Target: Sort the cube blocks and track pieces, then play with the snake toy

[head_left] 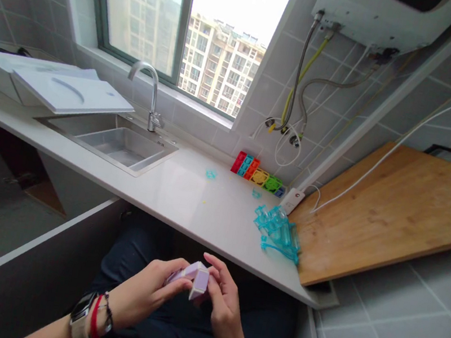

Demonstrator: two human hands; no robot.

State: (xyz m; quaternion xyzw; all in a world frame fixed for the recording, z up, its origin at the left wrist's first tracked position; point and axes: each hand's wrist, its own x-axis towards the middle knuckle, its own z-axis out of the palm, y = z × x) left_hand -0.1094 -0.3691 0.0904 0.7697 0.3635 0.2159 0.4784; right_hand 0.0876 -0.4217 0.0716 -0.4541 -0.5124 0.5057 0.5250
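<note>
Between my hands, above my lap, is a small lilac toy [200,279] with whitish edges. It is made of angular segments and bent at a corner, much like a twisting snake puzzle. My left hand [155,286] pinches its left part between thumb and fingers. My right hand [225,300] grips the right end, with the thumb along its side and the index finger raised above it. Fingers cover part of the toy, so its full shape is hidden. Both hands are just in front of the white countertop [186,203], below its edge.
A row of coloured plastic pieces [256,171] leans at the wall. Clear teal plastic parts [280,229] lie beside a wooden board [398,213] and a power strip [291,201]. Left are a sink [126,147], a faucet [154,95] and a white box [70,96]. An open cabinet door [36,253] stands low left.
</note>
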